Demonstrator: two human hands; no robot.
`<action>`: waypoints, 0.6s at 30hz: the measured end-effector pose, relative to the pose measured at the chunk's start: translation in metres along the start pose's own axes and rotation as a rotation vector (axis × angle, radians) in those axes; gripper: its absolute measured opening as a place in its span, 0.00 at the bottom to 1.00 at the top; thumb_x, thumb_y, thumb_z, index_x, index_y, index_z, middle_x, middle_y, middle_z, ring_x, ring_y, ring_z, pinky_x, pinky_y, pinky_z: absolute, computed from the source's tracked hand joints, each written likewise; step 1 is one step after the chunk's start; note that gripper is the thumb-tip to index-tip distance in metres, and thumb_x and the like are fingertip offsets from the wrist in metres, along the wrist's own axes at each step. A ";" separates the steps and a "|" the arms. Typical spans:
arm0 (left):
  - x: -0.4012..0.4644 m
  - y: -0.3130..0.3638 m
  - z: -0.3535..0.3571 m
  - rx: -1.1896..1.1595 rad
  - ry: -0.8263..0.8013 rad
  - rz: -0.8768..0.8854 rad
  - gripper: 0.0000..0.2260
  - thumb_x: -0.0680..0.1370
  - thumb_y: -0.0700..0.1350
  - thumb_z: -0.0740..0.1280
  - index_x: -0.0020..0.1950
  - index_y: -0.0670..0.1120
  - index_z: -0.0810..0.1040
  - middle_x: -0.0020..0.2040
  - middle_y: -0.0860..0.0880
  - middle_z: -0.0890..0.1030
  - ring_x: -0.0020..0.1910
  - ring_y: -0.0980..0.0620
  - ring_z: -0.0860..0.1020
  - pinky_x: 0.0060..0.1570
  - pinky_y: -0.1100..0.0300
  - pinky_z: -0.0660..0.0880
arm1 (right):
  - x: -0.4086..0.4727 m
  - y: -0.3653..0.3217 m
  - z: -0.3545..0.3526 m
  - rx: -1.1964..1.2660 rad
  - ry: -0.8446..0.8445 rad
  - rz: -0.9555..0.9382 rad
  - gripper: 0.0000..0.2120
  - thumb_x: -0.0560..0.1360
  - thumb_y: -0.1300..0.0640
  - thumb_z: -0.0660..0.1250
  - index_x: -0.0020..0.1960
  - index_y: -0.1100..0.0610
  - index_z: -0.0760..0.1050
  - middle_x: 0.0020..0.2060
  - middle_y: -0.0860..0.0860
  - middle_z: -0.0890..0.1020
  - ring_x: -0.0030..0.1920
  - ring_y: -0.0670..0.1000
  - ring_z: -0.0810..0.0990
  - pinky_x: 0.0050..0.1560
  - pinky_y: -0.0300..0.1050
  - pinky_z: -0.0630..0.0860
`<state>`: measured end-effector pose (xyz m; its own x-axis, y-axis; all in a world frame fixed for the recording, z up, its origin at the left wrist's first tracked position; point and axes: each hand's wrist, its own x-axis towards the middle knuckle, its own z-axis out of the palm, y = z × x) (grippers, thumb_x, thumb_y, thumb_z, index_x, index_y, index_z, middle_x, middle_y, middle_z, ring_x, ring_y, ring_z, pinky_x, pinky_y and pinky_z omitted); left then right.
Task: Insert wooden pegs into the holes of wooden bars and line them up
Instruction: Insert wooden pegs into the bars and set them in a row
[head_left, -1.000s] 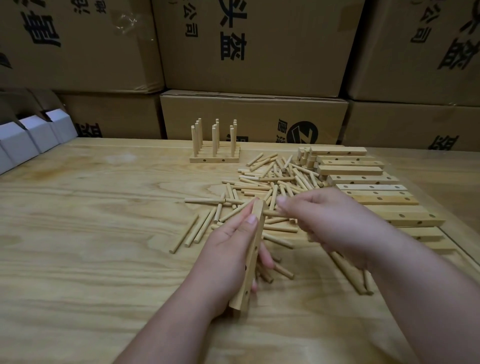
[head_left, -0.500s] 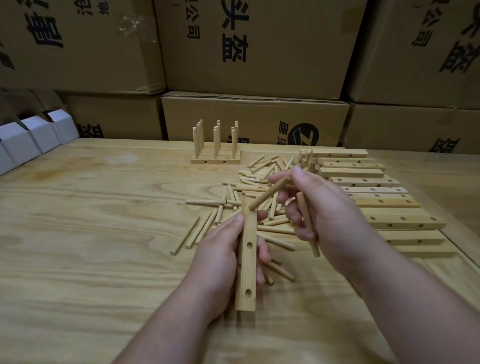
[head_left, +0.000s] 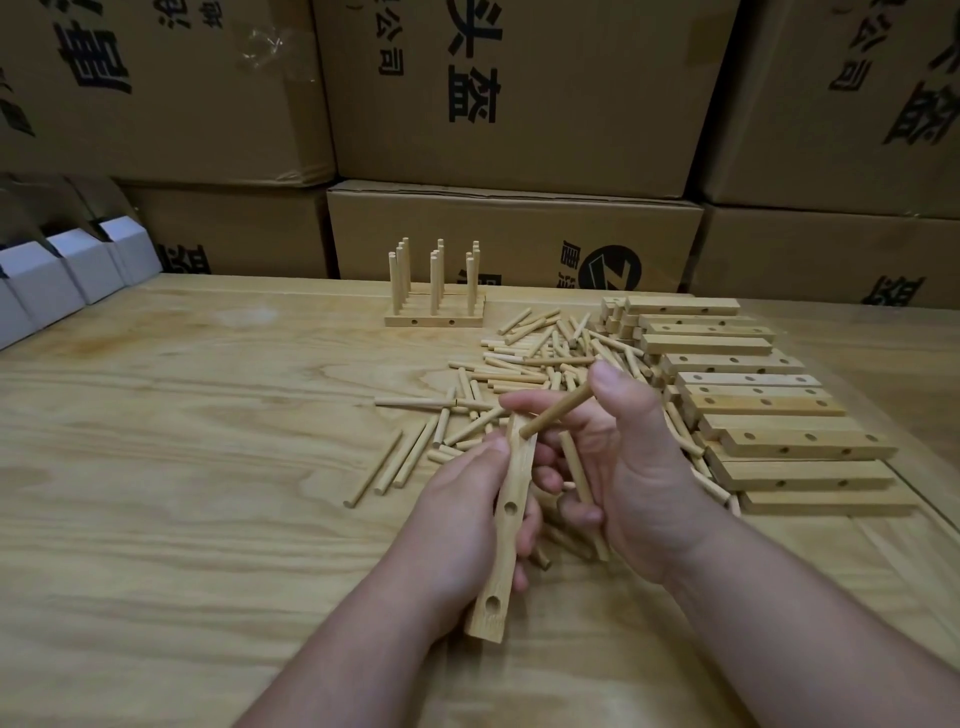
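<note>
On the wooden counter (head_left: 156, 519), the left hand (head_left: 457, 514) gripped a bar (head_left: 506, 525) while the right hand (head_left: 639, 467) pinched a peg (head_left: 556, 413) near its far hole, likely needing alignment next.

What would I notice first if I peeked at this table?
Two hands in the middle: the left hand grips a wooden bar with holes, the right hand pinches a peg at its far end. Behind lies a messy peg pile, and further back a finished block of upright pegs.
</note>
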<state>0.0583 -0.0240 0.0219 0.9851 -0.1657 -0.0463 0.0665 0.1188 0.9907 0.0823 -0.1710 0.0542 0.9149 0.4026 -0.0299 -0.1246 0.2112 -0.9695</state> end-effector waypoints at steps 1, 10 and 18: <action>0.000 0.000 0.000 0.018 0.001 0.005 0.19 0.86 0.54 0.53 0.52 0.44 0.79 0.26 0.44 0.74 0.19 0.48 0.70 0.20 0.63 0.69 | 0.000 0.000 0.000 0.015 -0.001 0.006 0.39 0.62 0.25 0.66 0.59 0.54 0.84 0.38 0.51 0.73 0.34 0.46 0.69 0.23 0.35 0.62; 0.004 -0.007 -0.004 0.089 -0.020 0.044 0.20 0.86 0.57 0.52 0.49 0.51 0.80 0.27 0.45 0.76 0.21 0.48 0.72 0.23 0.62 0.70 | 0.001 0.001 0.002 0.052 0.030 0.035 0.37 0.60 0.30 0.70 0.58 0.56 0.84 0.36 0.49 0.71 0.33 0.45 0.67 0.23 0.35 0.60; 0.004 -0.008 -0.005 0.107 -0.040 0.060 0.19 0.84 0.59 0.51 0.51 0.53 0.80 0.28 0.45 0.76 0.21 0.48 0.72 0.23 0.61 0.70 | -0.001 0.000 0.001 0.102 0.012 0.031 0.39 0.60 0.31 0.70 0.60 0.59 0.82 0.36 0.50 0.72 0.33 0.45 0.67 0.22 0.35 0.61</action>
<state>0.0629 -0.0206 0.0132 0.9795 -0.2008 0.0169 -0.0121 0.0254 0.9996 0.0814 -0.1703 0.0544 0.9146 0.3994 -0.0634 -0.1910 0.2882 -0.9383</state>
